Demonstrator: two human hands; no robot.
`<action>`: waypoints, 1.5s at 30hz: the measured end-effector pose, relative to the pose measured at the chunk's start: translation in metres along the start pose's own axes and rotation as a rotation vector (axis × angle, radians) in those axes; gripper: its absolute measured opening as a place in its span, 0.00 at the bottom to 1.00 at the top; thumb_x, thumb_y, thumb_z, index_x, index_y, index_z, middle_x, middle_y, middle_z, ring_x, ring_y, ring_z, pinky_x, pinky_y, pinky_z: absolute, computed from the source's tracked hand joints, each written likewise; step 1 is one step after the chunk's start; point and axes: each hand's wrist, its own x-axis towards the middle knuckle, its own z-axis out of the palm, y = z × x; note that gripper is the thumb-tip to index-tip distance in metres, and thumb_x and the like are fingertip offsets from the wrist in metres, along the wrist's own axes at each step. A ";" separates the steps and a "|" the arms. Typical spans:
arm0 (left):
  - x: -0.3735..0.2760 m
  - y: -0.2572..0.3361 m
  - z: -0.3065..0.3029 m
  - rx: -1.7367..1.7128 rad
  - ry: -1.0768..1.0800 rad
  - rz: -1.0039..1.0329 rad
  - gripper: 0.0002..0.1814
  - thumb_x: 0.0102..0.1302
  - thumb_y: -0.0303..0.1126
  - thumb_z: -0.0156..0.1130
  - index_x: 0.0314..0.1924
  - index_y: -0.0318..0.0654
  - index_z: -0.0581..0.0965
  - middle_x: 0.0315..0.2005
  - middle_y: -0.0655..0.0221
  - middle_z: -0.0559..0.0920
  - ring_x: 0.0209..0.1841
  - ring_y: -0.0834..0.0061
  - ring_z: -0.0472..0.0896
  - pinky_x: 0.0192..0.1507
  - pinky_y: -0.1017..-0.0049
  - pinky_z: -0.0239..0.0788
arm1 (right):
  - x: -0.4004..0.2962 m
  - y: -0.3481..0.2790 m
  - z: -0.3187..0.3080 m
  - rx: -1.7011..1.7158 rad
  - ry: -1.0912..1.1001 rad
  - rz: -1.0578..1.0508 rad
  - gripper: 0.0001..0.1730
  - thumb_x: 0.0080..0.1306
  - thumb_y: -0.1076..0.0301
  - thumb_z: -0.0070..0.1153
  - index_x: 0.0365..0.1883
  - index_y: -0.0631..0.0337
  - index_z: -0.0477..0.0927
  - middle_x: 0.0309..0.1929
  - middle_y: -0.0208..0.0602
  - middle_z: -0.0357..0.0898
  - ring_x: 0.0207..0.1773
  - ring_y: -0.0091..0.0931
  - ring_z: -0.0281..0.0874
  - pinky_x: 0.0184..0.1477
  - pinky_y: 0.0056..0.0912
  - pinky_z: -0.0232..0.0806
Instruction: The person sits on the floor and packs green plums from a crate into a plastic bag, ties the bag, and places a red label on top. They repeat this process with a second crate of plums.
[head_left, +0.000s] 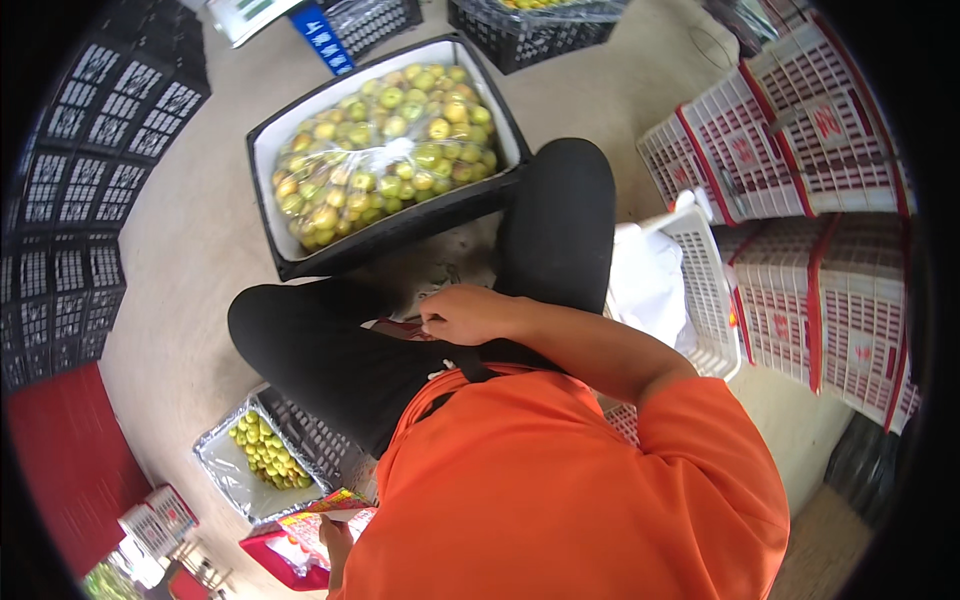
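At the lower left, my left hand (337, 536) grips a red and yellow printed sheet (306, 526), partly hidden by my shirt. The sheet is over a pink-red bin (274, 559) with white and red wrapping inside. My right hand (463, 315) is at my lap with its fingers curled, beside a dark red thing (401, 328) between my legs. Whether the fingers hold it is hidden. In front of my knees, a black crate with a white liner (514, 139) holds many green-yellow fruits (390, 135) under clear plastic, gathered into a knot.
Left of me, a plastic-lined crate (217, 480) holds fewer green-yellow fruits (266, 450). A white basket (709, 262) with white material stands by my right leg. Stacked white-and-red crates (780, 150) line the right; black crates (97, 112) line the left. Another black crate (525, 37) stands ahead.
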 end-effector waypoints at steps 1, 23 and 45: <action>0.000 0.000 -0.005 -0.011 0.011 0.017 0.12 0.70 0.34 0.57 0.31 0.35 0.77 0.26 0.71 0.78 0.28 0.78 0.72 0.26 0.73 0.64 | 0.000 -0.001 -0.001 -0.010 -0.002 -0.009 0.13 0.64 0.61 0.53 0.32 0.63 0.81 0.34 0.48 0.82 0.40 0.46 0.79 0.44 0.50 0.69; -0.249 0.245 0.187 0.078 -0.376 1.159 0.12 0.70 0.25 0.59 0.52 0.33 0.76 0.45 0.68 0.80 0.43 0.80 0.77 0.45 0.78 0.72 | 0.096 -0.066 0.003 1.048 0.095 0.136 0.14 0.74 0.70 0.50 0.54 0.66 0.78 0.45 0.33 0.83 0.45 0.20 0.80 0.50 0.26 0.73; -0.280 0.277 0.210 0.097 -1.152 0.972 0.14 0.67 0.19 0.59 0.52 0.34 0.80 0.41 0.75 0.78 0.42 0.87 0.73 0.44 0.81 0.66 | 0.092 -0.172 -0.041 -0.165 0.084 -0.504 0.12 0.63 0.64 0.60 0.42 0.61 0.80 0.36 0.42 0.79 0.39 0.41 0.78 0.41 0.43 0.70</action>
